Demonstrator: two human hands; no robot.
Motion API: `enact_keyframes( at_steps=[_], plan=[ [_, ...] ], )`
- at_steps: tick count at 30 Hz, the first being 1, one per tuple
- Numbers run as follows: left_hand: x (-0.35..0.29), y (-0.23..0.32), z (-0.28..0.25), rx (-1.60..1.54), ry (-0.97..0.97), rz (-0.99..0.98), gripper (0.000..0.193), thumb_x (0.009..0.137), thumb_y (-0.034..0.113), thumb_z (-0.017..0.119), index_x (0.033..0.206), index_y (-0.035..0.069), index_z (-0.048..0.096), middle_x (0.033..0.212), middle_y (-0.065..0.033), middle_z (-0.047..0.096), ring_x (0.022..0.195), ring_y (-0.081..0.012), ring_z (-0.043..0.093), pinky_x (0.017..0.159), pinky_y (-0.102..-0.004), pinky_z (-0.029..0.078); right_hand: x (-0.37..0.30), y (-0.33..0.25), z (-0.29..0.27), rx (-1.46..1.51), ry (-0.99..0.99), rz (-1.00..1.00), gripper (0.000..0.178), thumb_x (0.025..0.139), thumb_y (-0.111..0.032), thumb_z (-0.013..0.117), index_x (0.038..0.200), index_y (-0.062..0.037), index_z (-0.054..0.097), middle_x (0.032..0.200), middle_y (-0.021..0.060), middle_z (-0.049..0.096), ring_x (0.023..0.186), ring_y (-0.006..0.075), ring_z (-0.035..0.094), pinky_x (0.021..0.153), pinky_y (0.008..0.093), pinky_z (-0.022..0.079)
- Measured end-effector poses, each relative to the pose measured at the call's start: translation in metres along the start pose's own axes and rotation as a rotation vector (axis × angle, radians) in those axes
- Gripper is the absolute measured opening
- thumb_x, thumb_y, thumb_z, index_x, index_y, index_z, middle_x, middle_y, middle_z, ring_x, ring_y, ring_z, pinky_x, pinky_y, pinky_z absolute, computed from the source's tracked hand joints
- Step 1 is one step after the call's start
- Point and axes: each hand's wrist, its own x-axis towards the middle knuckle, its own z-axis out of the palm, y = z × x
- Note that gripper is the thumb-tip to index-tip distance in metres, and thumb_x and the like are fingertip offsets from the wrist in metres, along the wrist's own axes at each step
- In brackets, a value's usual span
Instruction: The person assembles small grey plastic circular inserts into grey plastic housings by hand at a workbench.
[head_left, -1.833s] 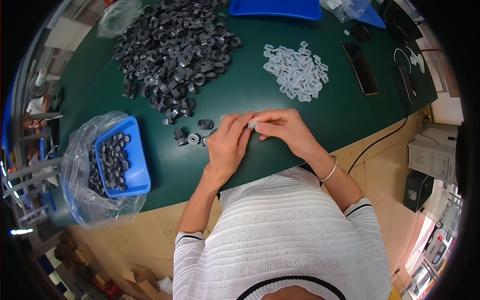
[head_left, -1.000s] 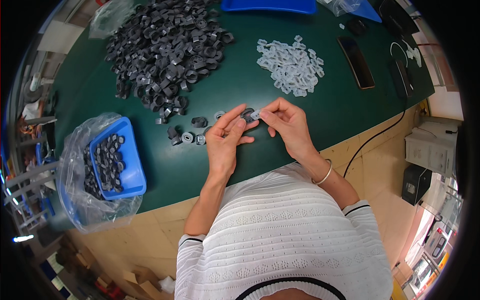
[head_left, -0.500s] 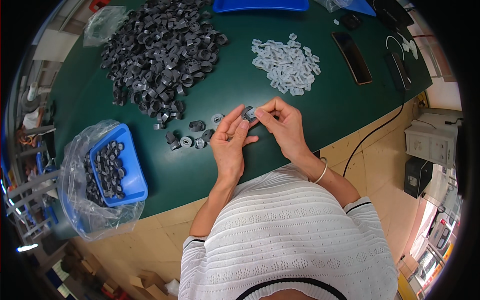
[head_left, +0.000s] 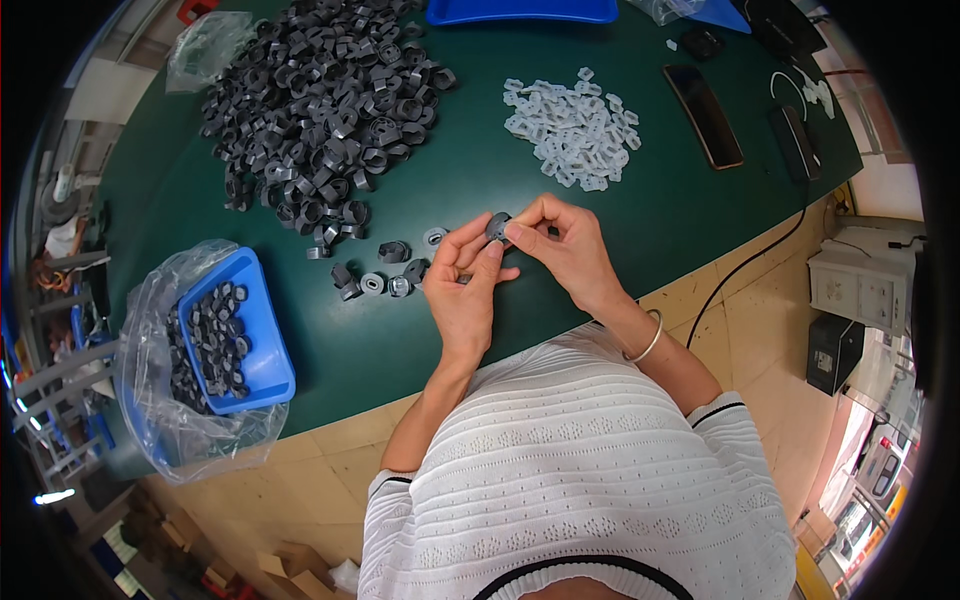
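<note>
Between the fingertips of both hands is a dark grey plastic ring-shaped part (head_left: 498, 226), held just above the table. My left hand (head_left: 462, 290) is closed on its left side with thumb and fingers. Thumb and forefinger of my right hand (head_left: 568, 250) pinch it from the right and hide part of it. Left of my left hand lie several loose pieces: a dark grey part (head_left: 393, 252), a pale round piece (head_left: 372, 284) and another pale round piece (head_left: 434, 237) near my fingers.
A large heap of dark grey rings (head_left: 330, 110) covers the far left of the green table (head_left: 590, 265). Small white translucent pieces (head_left: 572, 135) lie piled beyond my right hand. At left, a blue tray (head_left: 270, 370) of dark parts sits on a plastic bag (head_left: 150, 400). A phone (head_left: 704, 116) lies far right.
A pale piece showing at the grey part between my fingers is no longer visible; the part's dark side faces up now. Both hands have shifted only slightly.
</note>
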Motion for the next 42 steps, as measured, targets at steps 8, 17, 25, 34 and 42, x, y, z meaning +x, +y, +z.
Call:
enact_keyframes(
  at_steps=[8, 17, 25, 34, 42],
  plan=[
    [-0.002, 0.002, 0.011, -0.019, -0.021, 0.077, 0.029, 0.091, 0.003, 0.062, 0.119, -0.003, 0.057, 0.108, -0.0130, 0.067, 0.092, -0.0149, 0.066, 0.072, -0.0247, 0.057, 0.001, 0.002, 0.008, 0.418, 0.073, 0.112, 0.010, 0.083, -0.003, 0.065, 0.093, -0.0038, 0.061, 0.087, 0.0008, 0.062, 0.082, 0.0080, 0.055, 0.074, 0.0241, 0.044],
    [-0.004, 0.002, 0.005, 0.046, -0.010, 0.111, 0.025, 0.090, -0.005, 0.057, 0.115, -0.003, 0.057, 0.108, -0.0137, 0.068, 0.090, -0.0129, 0.066, 0.072, -0.0238, 0.058, 0.008, 0.010, 0.000, 0.329, -0.061, -0.049, 0.014, 0.088, -0.001, 0.061, 0.101, -0.0015, 0.062, 0.096, 0.0029, 0.062, 0.089, 0.0092, 0.058, 0.079, 0.0244, 0.048],
    [0.002, 0.013, -0.010, -0.184, -0.059, -0.286, 0.027, 0.092, 0.001, 0.058, 0.119, 0.000, 0.053, 0.107, -0.0138, 0.068, 0.095, -0.0191, 0.069, 0.070, -0.0239, 0.060, 0.007, -0.024, -0.020, -0.417, -0.298, -0.316, 0.034, 0.078, -0.006, 0.073, 0.111, -0.0048, 0.067, 0.088, 0.0085, 0.066, 0.080, 0.0216, 0.061, 0.074, 0.0327, 0.050],
    [0.018, 0.042, -0.020, 0.333, -0.460, -0.408, 0.023, 0.089, 0.007, 0.067, 0.106, 0.000, 0.054, 0.071, -0.0017, 0.064, 0.045, -0.0039, 0.046, 0.041, -0.0184, 0.033, 0.004, -0.025, -0.031, -0.615, -0.482, -0.547, 0.037, 0.073, -0.011, 0.077, 0.108, -0.0056, 0.068, 0.079, 0.0093, 0.064, 0.074, 0.0253, 0.060, 0.067, 0.0352, 0.049],
    [0.018, 0.034, -0.021, 0.356, -0.510, -0.417, 0.017, 0.089, 0.006, 0.065, 0.101, 0.001, 0.053, 0.073, -0.0020, 0.065, 0.046, -0.0030, 0.044, 0.041, -0.0192, 0.033, -0.001, -0.017, -0.031, -0.600, -0.520, -0.468, 0.027, 0.072, -0.011, 0.079, 0.095, -0.0046, 0.066, 0.072, 0.0077, 0.059, 0.069, 0.0238, 0.058, 0.062, 0.0358, 0.046]
  ],
)
